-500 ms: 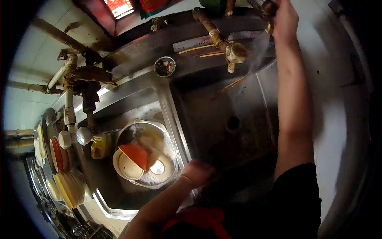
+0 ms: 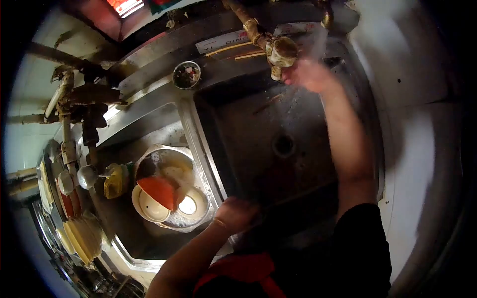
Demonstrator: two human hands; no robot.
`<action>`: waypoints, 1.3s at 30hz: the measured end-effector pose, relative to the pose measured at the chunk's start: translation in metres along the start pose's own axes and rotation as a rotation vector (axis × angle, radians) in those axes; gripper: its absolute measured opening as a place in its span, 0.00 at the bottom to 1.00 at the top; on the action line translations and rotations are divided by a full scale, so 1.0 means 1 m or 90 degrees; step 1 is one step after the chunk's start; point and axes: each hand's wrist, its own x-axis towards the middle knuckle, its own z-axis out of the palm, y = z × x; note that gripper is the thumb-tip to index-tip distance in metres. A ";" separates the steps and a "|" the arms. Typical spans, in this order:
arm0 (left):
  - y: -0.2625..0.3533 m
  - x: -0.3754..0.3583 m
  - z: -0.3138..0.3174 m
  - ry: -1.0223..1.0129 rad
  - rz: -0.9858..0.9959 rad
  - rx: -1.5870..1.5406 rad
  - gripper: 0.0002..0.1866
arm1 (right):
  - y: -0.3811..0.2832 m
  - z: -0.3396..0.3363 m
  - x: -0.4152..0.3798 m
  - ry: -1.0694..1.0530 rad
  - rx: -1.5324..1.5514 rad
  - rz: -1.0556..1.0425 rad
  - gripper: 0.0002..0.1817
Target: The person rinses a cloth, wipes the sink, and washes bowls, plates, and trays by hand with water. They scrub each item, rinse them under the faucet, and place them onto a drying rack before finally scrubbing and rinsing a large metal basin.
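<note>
My right hand is in the spray of water below the running tap, beside the end of a capped pipe. Its fingers are blurred, and I cannot make out whether they hold anything. My left hand rests by the near end of the divider between two sink basins, its fingers in shadow. In the left basin a metal basin of soapy water holds an orange-red bowl, a cream bowl and another pale bowl.
Stacked plates stand left of the sinks. Rusty pipes rise at the back left. A strainer cup with scraps sits on the back ledge, near wooden sticks. A yellow cloth lies beside the metal basin.
My right hand has come down from the tap's handle into the water stream. The whole view has shifted slightly; my left hand stays by the divider.
</note>
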 end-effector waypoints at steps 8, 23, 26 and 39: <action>-0.004 0.007 -0.002 -0.053 -0.010 -0.074 0.17 | 0.248 -0.091 0.026 0.501 -1.236 -0.057 0.12; -0.005 0.002 0.012 0.089 0.071 0.045 0.13 | 0.233 -0.083 -0.182 0.747 -0.699 0.247 0.14; -0.005 0.003 0.015 0.192 0.079 0.028 0.15 | 0.232 -0.081 -0.229 0.821 -0.513 0.269 0.16; -0.001 0.005 -0.001 0.042 0.021 -0.018 0.14 | 0.269 -0.129 -0.207 0.508 -0.943 0.268 0.16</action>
